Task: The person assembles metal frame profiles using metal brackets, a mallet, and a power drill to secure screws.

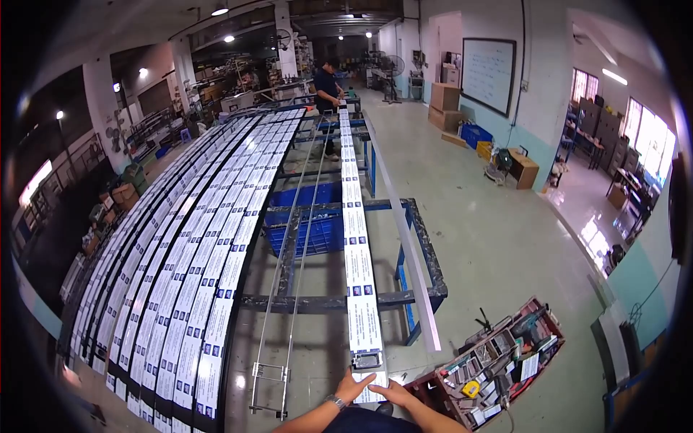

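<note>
A long white strip [354, 245] with repeated printed labels runs away from me over a blue metal frame. Its near end lies between my hands. My left hand [354, 387] grips the left edge of this end, thumb on top, just below a small metal-framed piece [367, 360] on the strip. My right hand [390, 392] holds the right edge, thumb across the surface. Fingers under the strip are hidden. To the left, two thin metal rods [280, 281] lie lengthwise, and a pale narrow bar [411, 263] stretches along the right.
Many labelled strips [195, 289] lie in rows at left. A blue crate [307, 231] sits beneath the frame [433, 281]. At lower right is a red toolbox [552, 332] full of tools. A person [327, 85] stands at the strip's far end.
</note>
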Available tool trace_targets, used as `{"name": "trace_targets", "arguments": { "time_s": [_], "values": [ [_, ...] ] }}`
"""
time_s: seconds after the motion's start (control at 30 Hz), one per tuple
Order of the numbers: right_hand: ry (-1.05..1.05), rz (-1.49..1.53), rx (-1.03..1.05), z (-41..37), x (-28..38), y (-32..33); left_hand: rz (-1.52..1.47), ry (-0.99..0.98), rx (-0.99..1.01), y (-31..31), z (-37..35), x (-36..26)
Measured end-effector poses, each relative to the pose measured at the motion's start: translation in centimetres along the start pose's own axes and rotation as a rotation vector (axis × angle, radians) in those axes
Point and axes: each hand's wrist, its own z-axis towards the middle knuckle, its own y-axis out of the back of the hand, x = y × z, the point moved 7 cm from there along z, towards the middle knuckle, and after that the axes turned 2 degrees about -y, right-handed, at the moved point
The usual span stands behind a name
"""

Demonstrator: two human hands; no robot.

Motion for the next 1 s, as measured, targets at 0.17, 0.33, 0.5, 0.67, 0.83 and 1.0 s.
{"name": "trace_targets", "arguments": {
  "time_s": [0.17,0.33,0.5,0.67,0.83,1.0],
  "values": [
    [0.016,-0.122,-0.086,-1.0,0.3,0.4,-0.024,0.040,-0.282,0.3,-1.2,-0.7],
    [0.050,-0.120,0.060,-0.9,1.1,0.0,0.061,-0.026,-0.257,1.2,-2.0,-3.3],
    [0.074,-0.091,0.103,-0.5,0.7,-0.2,0.130,-0.053,-0.288,1.2,-2.5,-3.8],
    [0.108,-0.070,0.118,-1.0,1.7,-0.3,0.123,0.004,-0.260,1.1,-2.7,-4.0],
    [0.095,-0.117,0.120,-1.8,3.0,-0.2,0.137,-0.017,-0.267,1.1,-2.5,-3.6],
    [0.082,-0.162,0.088,-1.2,2.1,0.2,0.095,-0.037,-0.291,1.0,-2.3,-3.2]
  ]
}}
